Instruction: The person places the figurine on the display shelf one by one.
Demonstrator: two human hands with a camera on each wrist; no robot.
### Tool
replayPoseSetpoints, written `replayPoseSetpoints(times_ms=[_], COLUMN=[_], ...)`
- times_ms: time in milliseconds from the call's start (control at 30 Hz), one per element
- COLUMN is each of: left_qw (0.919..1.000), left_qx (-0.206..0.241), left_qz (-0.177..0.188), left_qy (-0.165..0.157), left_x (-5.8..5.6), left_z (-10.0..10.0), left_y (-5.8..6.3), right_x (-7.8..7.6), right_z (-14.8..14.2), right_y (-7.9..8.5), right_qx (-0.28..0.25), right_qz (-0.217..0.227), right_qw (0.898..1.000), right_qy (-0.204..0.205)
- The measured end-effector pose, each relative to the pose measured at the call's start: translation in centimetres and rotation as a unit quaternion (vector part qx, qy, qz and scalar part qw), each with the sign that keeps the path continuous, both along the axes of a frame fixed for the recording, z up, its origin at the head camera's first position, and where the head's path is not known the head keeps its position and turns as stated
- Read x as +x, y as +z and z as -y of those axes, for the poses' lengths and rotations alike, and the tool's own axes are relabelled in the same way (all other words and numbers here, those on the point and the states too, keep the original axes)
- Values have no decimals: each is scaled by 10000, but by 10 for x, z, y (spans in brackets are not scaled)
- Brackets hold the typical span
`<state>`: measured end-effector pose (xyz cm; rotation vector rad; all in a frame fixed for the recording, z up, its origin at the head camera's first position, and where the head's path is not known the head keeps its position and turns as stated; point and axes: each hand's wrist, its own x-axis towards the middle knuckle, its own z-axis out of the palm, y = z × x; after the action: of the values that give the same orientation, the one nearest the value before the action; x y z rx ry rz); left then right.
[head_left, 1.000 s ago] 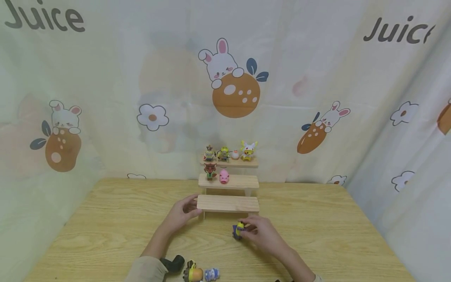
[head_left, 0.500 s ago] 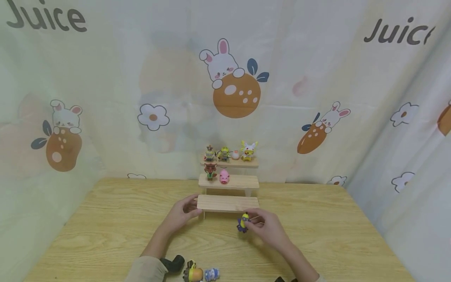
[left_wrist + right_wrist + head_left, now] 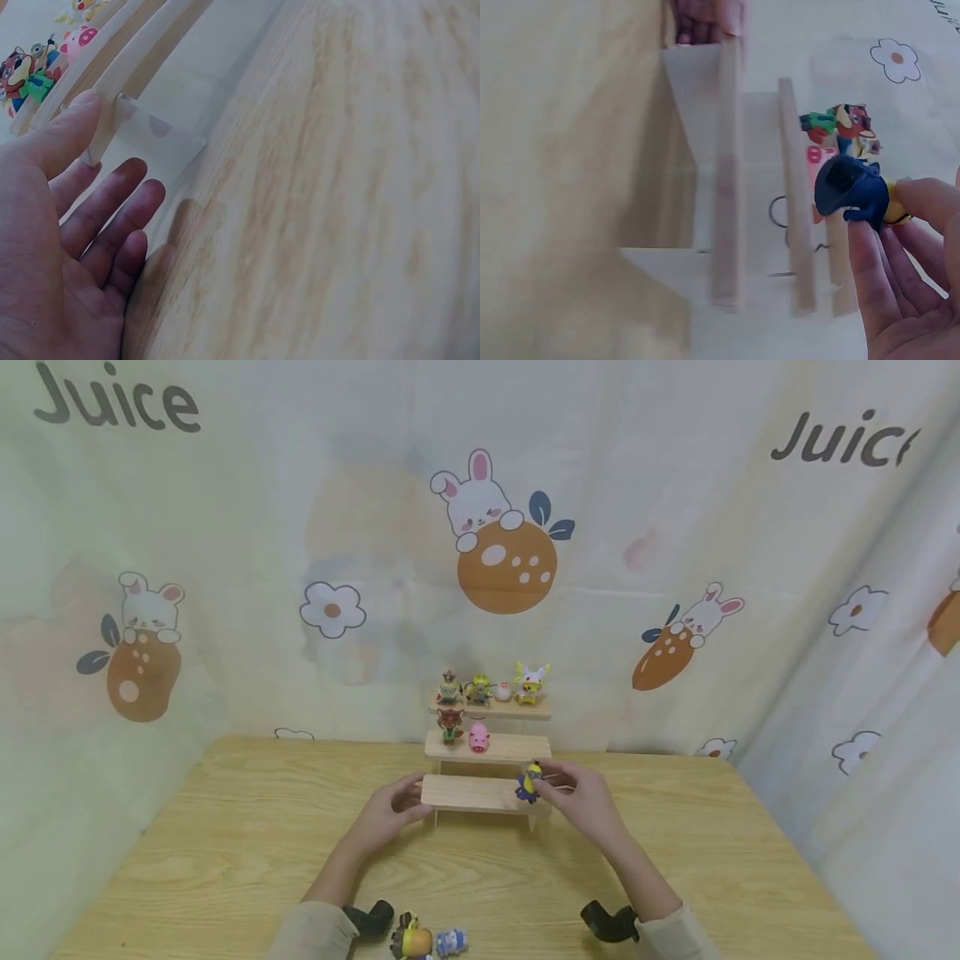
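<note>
My right hand pinches a small yellow and dark blue Minion-like toy figure between thumb and fingers, at the right end of the lowest step of a three-step wooden display shelf. In the right wrist view the figure's dark blue side shows; whether it touches the step I cannot tell. My left hand holds the left end of that lowest step, its thumb at the front edge and the other fingers loosely bent beside and below the board.
A fox figure and a pink pig stand on the middle step. Several figures, including a white and yellow one, line the top step. Near the table's front lie an orange-and-yellow toy and a blue-white figure. A printed curtain hangs behind.
My right hand has lifted the figure from in front of the shelf, moving it forward and slightly right to the lowest step's right end. The left hand stays at the shelf.
</note>
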<state>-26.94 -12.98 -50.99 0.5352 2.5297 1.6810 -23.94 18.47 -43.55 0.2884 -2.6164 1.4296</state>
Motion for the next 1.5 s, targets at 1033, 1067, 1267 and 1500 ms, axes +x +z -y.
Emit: replayPoseSetpoints(times_ms=[1033, 1067, 1267, 1500], left_qw=[9997, 9997, 9999, 9998], left_qx=[194, 193, 123, 13], left_qz=[-162, -151, -119, -95], left_qy=[-71, -59, -14, -150], left_x=[-12, -11, -12, 1], left_z=[3, 3, 3, 1], left_y=[-20, -19, -19, 4], right_x=[-78, -78, -78, -78], right_z=[33, 33, 35, 35], right_y=[25, 24, 23, 20], right_qx=[438, 455, 460, 308], right_qz=[-140, -164, -277, -293], right_qw=[9983, 9982, 9978, 9981], right_qy=[368, 365, 384, 443])
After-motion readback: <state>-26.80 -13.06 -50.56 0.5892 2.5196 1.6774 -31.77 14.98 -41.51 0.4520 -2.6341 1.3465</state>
